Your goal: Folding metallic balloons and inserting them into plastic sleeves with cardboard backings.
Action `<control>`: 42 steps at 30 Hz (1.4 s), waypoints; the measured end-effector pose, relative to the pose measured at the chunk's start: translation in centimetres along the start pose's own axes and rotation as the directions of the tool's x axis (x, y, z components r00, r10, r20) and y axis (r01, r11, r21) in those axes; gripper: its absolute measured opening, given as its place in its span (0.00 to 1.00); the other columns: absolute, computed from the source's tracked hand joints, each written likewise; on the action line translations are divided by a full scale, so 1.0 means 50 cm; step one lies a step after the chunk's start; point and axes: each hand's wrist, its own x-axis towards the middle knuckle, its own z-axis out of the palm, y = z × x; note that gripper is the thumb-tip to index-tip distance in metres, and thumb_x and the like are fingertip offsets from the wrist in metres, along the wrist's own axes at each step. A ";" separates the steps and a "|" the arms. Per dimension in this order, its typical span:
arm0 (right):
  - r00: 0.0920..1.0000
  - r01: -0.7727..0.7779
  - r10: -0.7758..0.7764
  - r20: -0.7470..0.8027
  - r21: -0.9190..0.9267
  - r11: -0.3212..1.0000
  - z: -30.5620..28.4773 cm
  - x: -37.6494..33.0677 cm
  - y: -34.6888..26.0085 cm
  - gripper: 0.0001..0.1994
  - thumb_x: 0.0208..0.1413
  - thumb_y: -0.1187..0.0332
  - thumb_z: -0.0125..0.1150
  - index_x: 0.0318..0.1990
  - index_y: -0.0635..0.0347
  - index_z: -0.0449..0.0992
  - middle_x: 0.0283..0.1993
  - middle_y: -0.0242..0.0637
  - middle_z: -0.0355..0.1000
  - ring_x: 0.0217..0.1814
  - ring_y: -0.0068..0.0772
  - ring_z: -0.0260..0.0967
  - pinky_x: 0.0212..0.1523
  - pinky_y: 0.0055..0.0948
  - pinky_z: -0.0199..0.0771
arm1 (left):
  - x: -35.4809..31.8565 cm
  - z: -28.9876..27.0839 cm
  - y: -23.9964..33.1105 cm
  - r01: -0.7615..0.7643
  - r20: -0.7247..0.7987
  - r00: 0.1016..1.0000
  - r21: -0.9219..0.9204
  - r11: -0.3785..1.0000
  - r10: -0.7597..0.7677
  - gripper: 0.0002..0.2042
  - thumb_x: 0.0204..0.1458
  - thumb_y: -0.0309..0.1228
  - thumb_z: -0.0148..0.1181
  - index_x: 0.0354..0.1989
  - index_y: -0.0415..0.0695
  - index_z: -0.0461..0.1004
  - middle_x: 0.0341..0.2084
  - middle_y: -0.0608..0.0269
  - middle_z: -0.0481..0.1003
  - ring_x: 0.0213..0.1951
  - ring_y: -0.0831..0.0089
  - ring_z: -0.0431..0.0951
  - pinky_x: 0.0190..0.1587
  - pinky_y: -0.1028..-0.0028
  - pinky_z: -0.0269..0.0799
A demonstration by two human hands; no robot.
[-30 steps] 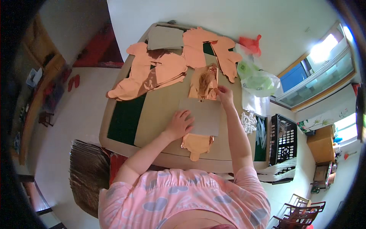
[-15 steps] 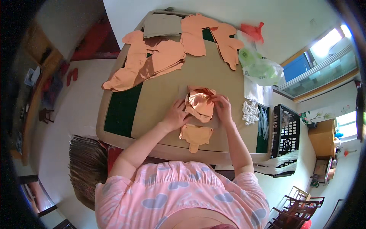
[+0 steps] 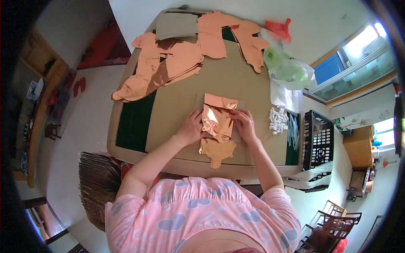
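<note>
A folded rose-gold foil balloon (image 3: 217, 118) lies on the brown cardboard sheet (image 3: 168, 130) in front of me, its upper part folded over in a flat band. My left hand (image 3: 192, 127) grips its left edge with curled fingers. At the right edge my right hand (image 3: 245, 125) holds the foil between fingers and thumb. A thin, clear sheet or bag seems to lie under the balloon, showing at its sides. Just below, a smaller piece of the same foil (image 3: 217, 152) with a rounded tab points toward me; I cannot tell whether it is joined on.
Large flat foil balloons (image 3: 181, 59) and grey sheets (image 3: 177, 27) lie along the table's far side. To the right are green-white plastic bags (image 3: 287, 69), small white pieces (image 3: 278, 121), pale sticks (image 3: 292, 131) and a black crate (image 3: 318, 141). Stacked cardboard (image 3: 99, 185) stands at left.
The crumpled foil between my hands has been spread flatter, and its top now forms a straight folded band. My right hand has shifted slightly down and closer along the edge.
</note>
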 end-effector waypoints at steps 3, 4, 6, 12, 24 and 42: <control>1.000 0.000 0.000 0.010 -0.045 0.999 -0.001 -0.009 0.009 0.14 0.40 0.85 0.58 0.36 0.60 0.77 0.48 0.36 0.77 0.55 0.44 0.68 0.55 0.41 0.66 | 0.006 0.001 0.004 0.020 -0.003 1.000 -0.045 0.999 -0.020 0.28 0.47 0.45 0.63 0.53 0.40 0.73 0.61 0.48 0.62 0.64 0.51 0.57 0.67 0.53 0.52; 1.000 0.019 -0.018 0.013 -0.048 0.999 -0.005 -0.004 0.004 0.14 0.40 0.85 0.58 0.36 0.60 0.77 0.48 0.36 0.77 0.55 0.45 0.68 0.54 0.41 0.66 | 0.006 0.001 0.003 0.024 0.004 1.000 -0.046 0.999 -0.024 0.28 0.47 0.45 0.63 0.53 0.40 0.73 0.61 0.48 0.62 0.64 0.51 0.57 0.67 0.53 0.52; 0.999 0.049 -0.049 0.004 -0.075 0.996 -0.008 0.003 -0.009 0.05 0.49 0.79 0.61 0.34 0.61 0.76 0.45 0.35 0.78 0.52 0.45 0.71 0.52 0.40 0.70 | 0.004 -0.001 0.001 0.042 0.022 0.999 -0.035 0.999 -0.041 0.27 0.47 0.44 0.63 0.52 0.38 0.72 0.60 0.47 0.62 0.65 0.51 0.57 0.67 0.53 0.51; 0.999 0.040 -0.037 0.035 -0.077 0.996 -0.017 -0.002 0.012 0.06 0.48 0.79 0.60 0.34 0.60 0.77 0.48 0.35 0.78 0.54 0.44 0.70 0.52 0.41 0.68 | 0.008 -0.006 0.003 0.001 0.008 1.000 0.018 1.000 -0.002 0.26 0.47 0.41 0.63 0.53 0.39 0.71 0.59 0.47 0.63 0.64 0.52 0.58 0.67 0.53 0.52; 0.977 0.162 -0.131 0.166 -0.192 0.968 -0.045 0.006 0.013 0.08 0.48 0.78 0.59 0.37 0.57 0.76 0.50 0.35 0.76 0.57 0.41 0.69 0.55 0.42 0.66 | 0.011 -0.018 0.008 -0.020 0.026 0.999 0.016 1.000 0.020 0.29 0.48 0.40 0.62 0.58 0.41 0.64 0.59 0.46 0.63 0.64 0.51 0.59 0.67 0.52 0.53; 0.993 0.001 0.043 0.107 -0.387 0.922 0.063 0.096 -0.037 0.20 0.62 0.64 0.52 0.60 0.54 0.68 0.65 0.43 0.63 0.68 0.47 0.57 0.67 0.49 0.54 | 0.007 -0.017 0.011 0.054 0.018 0.998 -0.033 0.998 -0.053 0.32 0.42 0.31 0.67 0.60 0.47 0.65 0.62 0.48 0.57 0.63 0.49 0.58 0.65 0.57 0.57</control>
